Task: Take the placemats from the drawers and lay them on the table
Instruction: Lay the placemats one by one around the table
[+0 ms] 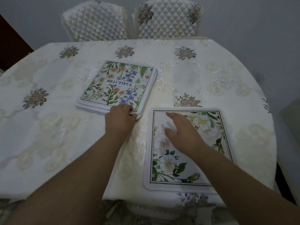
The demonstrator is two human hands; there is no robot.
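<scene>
the corner of the mat pile [118,85] is gripped by the left hand [120,117]; the white-flower mat [188,150] is touched by the flat right hand [180,127].

A round table [48,143] under a cream embroidered cloth carries a stack of placemats [118,86] — the top one printed with wildflowers and the word BEAUTIFUL — and, just beside it on the right, a single placemat [186,168] with white blooms lying flat near the table's edge. The left hand [121,118] grips the stack's near right corner, fingers curled round the edges, while the right hand [180,129] lies over the single mat with fingers straight and spread. Two quilted chairs [167,18] stand at the far side.
</scene>
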